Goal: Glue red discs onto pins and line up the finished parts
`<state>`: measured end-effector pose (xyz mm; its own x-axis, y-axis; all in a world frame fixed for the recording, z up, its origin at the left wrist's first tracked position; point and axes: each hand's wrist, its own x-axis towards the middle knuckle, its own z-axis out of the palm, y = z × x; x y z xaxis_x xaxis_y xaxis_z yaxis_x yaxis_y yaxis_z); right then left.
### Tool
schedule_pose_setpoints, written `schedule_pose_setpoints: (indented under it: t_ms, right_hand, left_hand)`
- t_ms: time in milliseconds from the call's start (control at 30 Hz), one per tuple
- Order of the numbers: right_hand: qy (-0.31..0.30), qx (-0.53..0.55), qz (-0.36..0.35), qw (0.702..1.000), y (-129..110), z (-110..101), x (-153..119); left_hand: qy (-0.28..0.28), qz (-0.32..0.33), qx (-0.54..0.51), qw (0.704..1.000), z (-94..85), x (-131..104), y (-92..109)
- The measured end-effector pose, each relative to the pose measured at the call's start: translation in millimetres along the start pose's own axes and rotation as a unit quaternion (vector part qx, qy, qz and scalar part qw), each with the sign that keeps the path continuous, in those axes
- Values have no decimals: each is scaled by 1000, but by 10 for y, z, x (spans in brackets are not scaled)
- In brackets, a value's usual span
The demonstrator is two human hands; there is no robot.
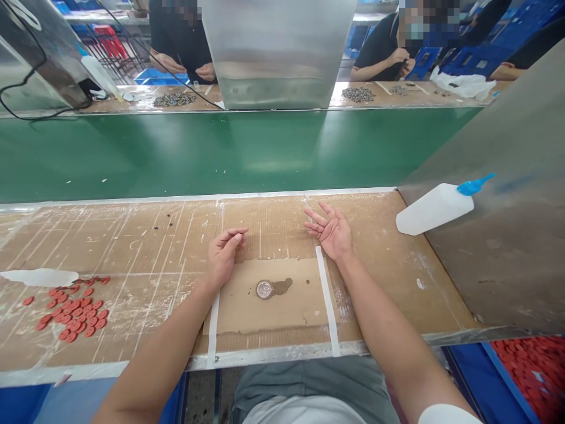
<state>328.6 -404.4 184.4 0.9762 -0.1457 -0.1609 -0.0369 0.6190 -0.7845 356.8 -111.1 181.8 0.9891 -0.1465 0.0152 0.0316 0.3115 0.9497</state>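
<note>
On cardboard [282, 318], silvery disc [264, 289] (round, face upward)

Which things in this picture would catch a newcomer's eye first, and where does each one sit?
The pile of red discs on the left of the brown tabletop probably stands out first, with a broad green strip running across behind it. Between the left hand and open right hand, slightly nearer the body, a small shiny round piece lies beside a dark stain. At the right, a white bottle appears tilted beside the metal panel.
</note>
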Motion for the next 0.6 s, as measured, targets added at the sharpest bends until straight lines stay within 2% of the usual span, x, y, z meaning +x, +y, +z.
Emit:
schedule_pose_setpoints:
  t_ms: [133,200,300,367,467,600]
  right_hand:
    - [-78,19,28,996,-124,107,-142]
    - [-141,27,58,988,-188,189,-251]
    - [-246,15,119,962,-262,322,-426]
    - [-299,11,153,942,-294,394,-526]
    - [-343,28,197,918,-322,449,-619]
    - [-373,50,214,901,-333,432,-646]
  left_hand:
    - [-2,95,134,986,129,-104,188]
    - [-25,187,210,959,209,-148,296]
    - [-87,357,327,871,353,-213,423]
    - [-123,430,369,815,459,-255,478]
    - [-146,478,379,778,600,-290,537]
    - [-154,487,403,759,692,-258,619]
